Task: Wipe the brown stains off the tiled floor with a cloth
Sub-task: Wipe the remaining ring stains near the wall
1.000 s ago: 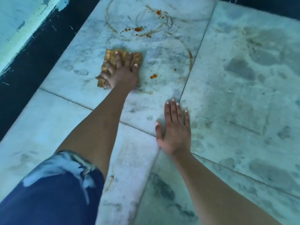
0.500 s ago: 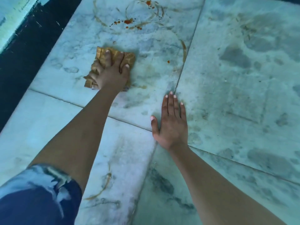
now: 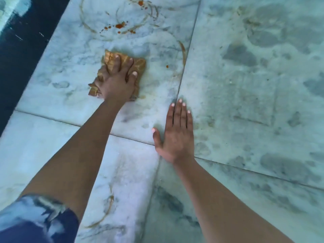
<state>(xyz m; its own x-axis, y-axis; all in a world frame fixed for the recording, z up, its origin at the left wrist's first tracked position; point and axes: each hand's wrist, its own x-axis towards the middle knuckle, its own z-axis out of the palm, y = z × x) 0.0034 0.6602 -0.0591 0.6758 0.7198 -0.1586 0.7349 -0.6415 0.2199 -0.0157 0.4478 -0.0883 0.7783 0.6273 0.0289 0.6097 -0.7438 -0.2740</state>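
My left hand [image 3: 116,81] presses flat on a folded brown-stained cloth [image 3: 139,64] lying on a pale marble floor tile [image 3: 70,71]. Beyond the cloth lie reddish-brown drops [image 3: 120,25] and brown ring smears [image 3: 84,20]. A curved brown streak [image 3: 183,51] runs beside the tile joint, and one small brown spot [image 3: 167,66] sits right of the cloth. My right hand [image 3: 175,134] rests palm down on the floor at the joint where tiles meet, fingers straight, holding nothing.
A dark strip [image 3: 22,50] borders the tiles at the left, with a pale painted surface [image 3: 8,11] beyond it. A faint brown ring [image 3: 108,211] marks the near tile. My blue-and-white patterned sleeve [image 3: 35,221] fills the lower left corner.
The orange-brown spot right of the cloth, seen a second ago, is gone; only a small dot remains. My left hand has slid the cloth slightly. My right hand stays planted.
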